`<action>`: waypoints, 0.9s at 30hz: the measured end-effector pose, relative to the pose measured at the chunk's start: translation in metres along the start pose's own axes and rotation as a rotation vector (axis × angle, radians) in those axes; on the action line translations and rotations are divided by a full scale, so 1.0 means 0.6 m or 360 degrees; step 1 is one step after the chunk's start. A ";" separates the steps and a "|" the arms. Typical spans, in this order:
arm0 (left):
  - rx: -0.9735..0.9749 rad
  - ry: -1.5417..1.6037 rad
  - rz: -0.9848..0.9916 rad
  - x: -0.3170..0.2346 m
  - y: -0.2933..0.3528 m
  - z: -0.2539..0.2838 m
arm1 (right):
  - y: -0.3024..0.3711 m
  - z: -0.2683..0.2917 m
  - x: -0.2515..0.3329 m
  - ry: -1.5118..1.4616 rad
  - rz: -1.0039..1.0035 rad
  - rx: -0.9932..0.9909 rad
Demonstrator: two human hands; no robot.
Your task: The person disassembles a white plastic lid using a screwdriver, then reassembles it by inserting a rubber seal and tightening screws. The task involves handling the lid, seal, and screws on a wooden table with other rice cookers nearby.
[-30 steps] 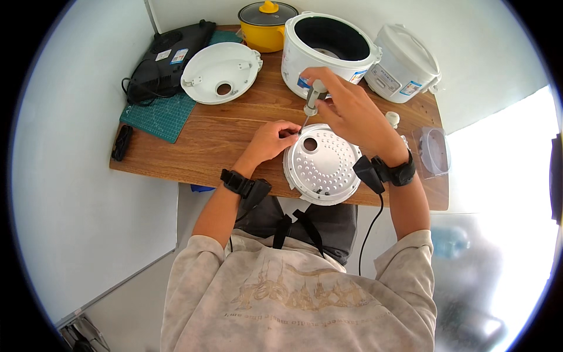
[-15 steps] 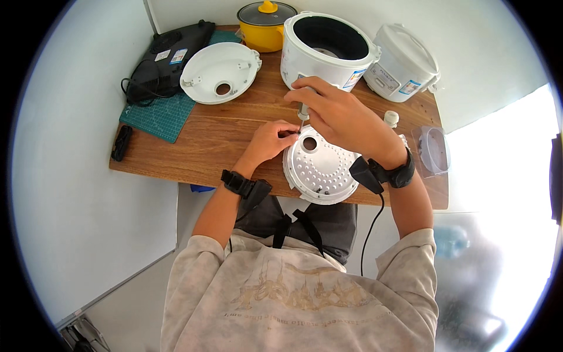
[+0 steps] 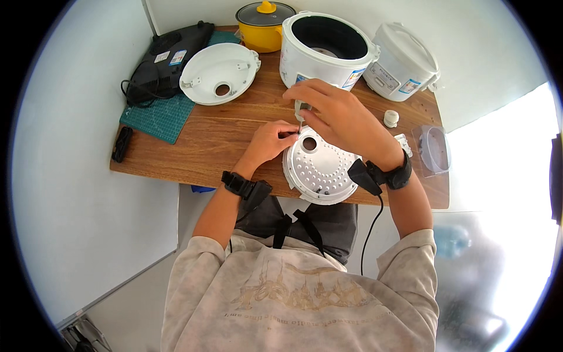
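A round white inner lid plate (image 3: 322,170), studded with small bumps and holed near its far edge, lies at the front of the table. My right hand (image 3: 346,120) is closed from above around the pale handle of a screwdriver (image 3: 302,110). Its thin shaft points down to the plate's far left rim. Beside that tip, the thumb and fingers of my left hand (image 3: 272,141) are pinched together at the rim. Whatever sits between them is too small and hidden to make out. Two small dark bits show on the plate's near edge.
A white lid shell (image 3: 205,67) rests near a green cutting mat (image 3: 161,117) and a black appliance (image 3: 158,70). Behind stand a yellow pot (image 3: 258,35), an open white rice cooker (image 3: 311,67) and a closed one (image 3: 399,64). Rightward are a small white jar (image 3: 391,118) and a clear container (image 3: 434,149).
My right hand has shifted slightly and its fingers have changed position around the screwdriver handle. The left hand and the plate stay in place.
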State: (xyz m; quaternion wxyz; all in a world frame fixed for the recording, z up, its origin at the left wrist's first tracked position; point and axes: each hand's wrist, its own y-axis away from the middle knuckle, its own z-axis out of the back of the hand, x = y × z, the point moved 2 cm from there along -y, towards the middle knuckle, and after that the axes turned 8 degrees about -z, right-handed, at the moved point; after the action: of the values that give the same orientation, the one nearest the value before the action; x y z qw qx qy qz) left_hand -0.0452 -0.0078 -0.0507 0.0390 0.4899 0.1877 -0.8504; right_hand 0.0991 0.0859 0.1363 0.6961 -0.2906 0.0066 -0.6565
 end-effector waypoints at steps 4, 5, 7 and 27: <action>-0.0007 0.0006 -0.0022 -0.002 -0.001 0.000 | 0.002 -0.011 -0.008 -0.0146 -0.0107 -0.0112; -0.0002 0.0017 0.0011 -0.004 -0.001 -0.001 | 0.002 -0.012 -0.010 -0.0114 -0.0036 -0.0157; 0.0007 0.0037 0.0080 -0.015 -0.001 0.002 | 0.002 -0.005 -0.004 0.0020 0.0103 -0.0117; 0.0025 0.0077 0.0148 -0.003 0.001 -0.001 | 0.011 -0.013 0.000 0.0118 -0.0249 -0.0180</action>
State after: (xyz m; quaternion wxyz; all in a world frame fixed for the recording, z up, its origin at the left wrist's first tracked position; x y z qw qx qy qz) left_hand -0.0439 -0.0083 -0.0495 0.0701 0.5188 0.1591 -0.8370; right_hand 0.1021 0.0828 0.1271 0.6244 -0.3046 0.0468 -0.7177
